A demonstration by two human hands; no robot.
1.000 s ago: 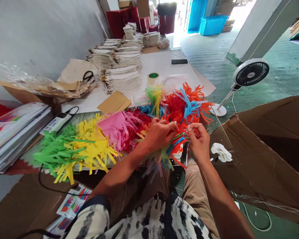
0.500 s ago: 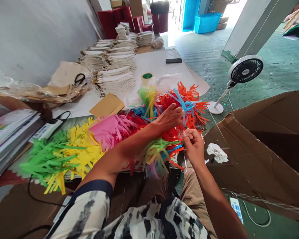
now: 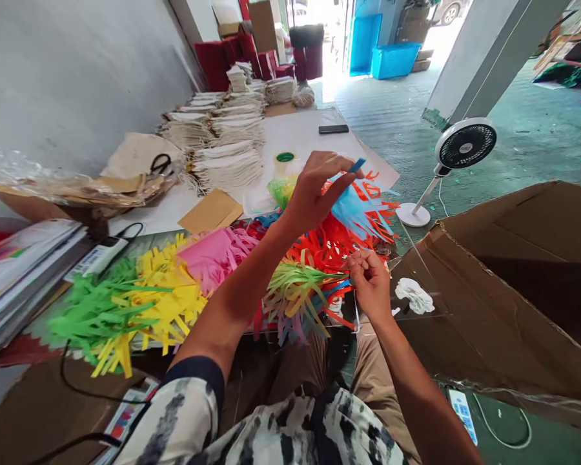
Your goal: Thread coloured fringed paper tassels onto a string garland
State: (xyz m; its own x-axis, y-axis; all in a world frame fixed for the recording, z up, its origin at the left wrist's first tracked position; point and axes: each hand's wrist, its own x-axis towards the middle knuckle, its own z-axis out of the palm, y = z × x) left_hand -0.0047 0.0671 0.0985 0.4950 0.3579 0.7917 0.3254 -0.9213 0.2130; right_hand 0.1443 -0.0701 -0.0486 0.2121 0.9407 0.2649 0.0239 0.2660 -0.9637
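My left hand [image 3: 322, 181] is raised over the pile with its fingers pinched on a blue paper tassel; a blue tip sticks out past the fingertips. Light blue fringe [image 3: 357, 210] spreads out just below it, over orange-red fringe [image 3: 326, 236]. Lower down, my right hand [image 3: 372, 281] is closed on the gathered end of a multicoloured tassel [image 3: 297, 284], whose green and yellow strips fan out to the left. A thin white string [image 3: 357, 313] hangs beside that hand. Pink [image 3: 220, 255], yellow [image 3: 162, 281] and green fringe [image 3: 94, 310] lie along the near table edge.
Stacks of whitish bags or sheets [image 3: 230, 161] stand at the back left. A tape roll [image 3: 285, 158], black phone [image 3: 334, 129] and brown envelope [image 3: 210, 211] lie on the table. To the right are a white fan [image 3: 466, 147] and an open cardboard box [image 3: 508, 258].
My left hand has lifted up and left from beside the right hand, now pinching blue paper. The right hand stays almost in place, and the view has shifted slightly.
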